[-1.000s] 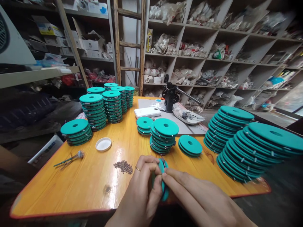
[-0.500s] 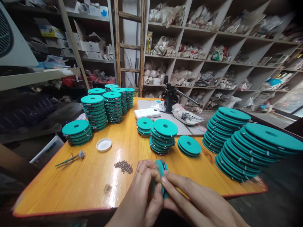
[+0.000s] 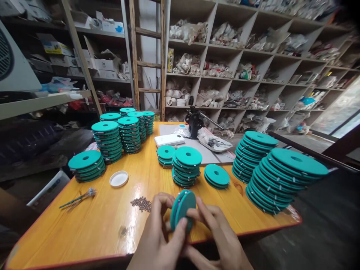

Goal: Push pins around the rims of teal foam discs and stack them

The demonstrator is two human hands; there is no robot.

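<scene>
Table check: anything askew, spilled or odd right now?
The two big stacks of teal discs at the right lean toward the table edge. A loose pile of small brown beads lies bare on the wood beside the left hand. Both hands hold one teal spool upright; right hand looks normal.

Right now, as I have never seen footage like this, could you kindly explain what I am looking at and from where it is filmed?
The picture comes from a camera worn on a person's head, looking forward and down, so the two bare hands at the bottom are their own. The left hand and right hand together hold one teal spool upright on its edge above an orange wooden table. On the table lie many stacks of teal spools, a small heap of dark beads, a white lid and a white box. Shelves of packed goods fill the wall behind.
</scene>
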